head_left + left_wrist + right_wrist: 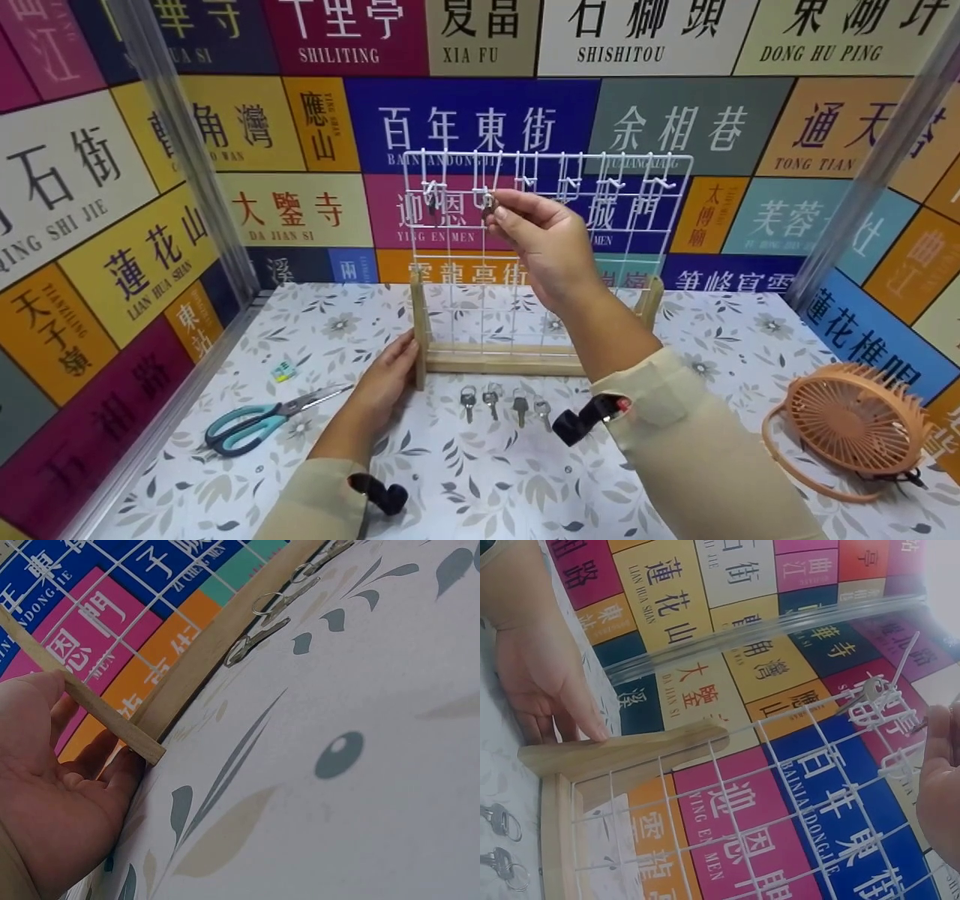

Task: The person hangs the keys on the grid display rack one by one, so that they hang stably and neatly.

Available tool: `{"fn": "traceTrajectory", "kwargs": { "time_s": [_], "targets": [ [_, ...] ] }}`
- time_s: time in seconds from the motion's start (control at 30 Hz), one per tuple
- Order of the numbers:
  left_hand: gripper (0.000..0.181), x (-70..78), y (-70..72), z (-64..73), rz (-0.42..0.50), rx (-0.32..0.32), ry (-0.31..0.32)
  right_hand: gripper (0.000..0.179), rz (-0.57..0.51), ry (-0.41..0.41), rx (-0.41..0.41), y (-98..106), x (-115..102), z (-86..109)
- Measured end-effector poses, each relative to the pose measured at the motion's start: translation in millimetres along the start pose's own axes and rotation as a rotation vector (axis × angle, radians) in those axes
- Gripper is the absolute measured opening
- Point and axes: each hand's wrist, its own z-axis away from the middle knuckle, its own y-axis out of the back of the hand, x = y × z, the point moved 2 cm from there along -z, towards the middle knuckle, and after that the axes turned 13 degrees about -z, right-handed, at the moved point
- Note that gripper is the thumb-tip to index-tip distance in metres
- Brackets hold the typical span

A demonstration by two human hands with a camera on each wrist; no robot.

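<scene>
A white wire grid rack [499, 281] with a wooden base [502, 366] stands upright in front of me. My left hand [386, 379] holds the rack's left wooden upright near the tabletop, thumb on one side and fingers behind in the left wrist view. My right hand [551, 251] is raised and pinches a key [489, 205] by its ring at the second hook from the left. Another key [862, 695] hangs from the leftmost hook. Several hooks [611, 184] farther right bear no keys. A row of keys with rings [520, 409] lies before the base.
Scissors with teal and black handles [244, 431] lie left of my left forearm, blades toward the rack. Behind them is a small teal and yellow item [283, 371]. An orange fan [855, 420] stands at the right. Sign-covered walls [480, 112] enclose the leaf-patterned tabletop [465, 487].
</scene>
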Motion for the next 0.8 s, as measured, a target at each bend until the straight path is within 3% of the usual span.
{"fn": "traceTrajectory", "kwargs": {
  "time_s": [0.33,0.47,0.8],
  "targets": [
    [0.053,1.5,-1.2,3.3,0.017,-0.012,-0.059,0.024,-0.008,-0.049,0.066,47.3,27.2,27.4],
    [0.054,0.8,-1.3,2.9,0.014,-0.009,-0.048,0.023,0.011,-0.080,0.068,73.5,41.0,44.1],
    [0.053,-0.3,0.5,0.8,-0.014,-0.004,-0.025,0.021,0.164,-0.156,0.067,124.8,57.8,71.7]
  ]
}}
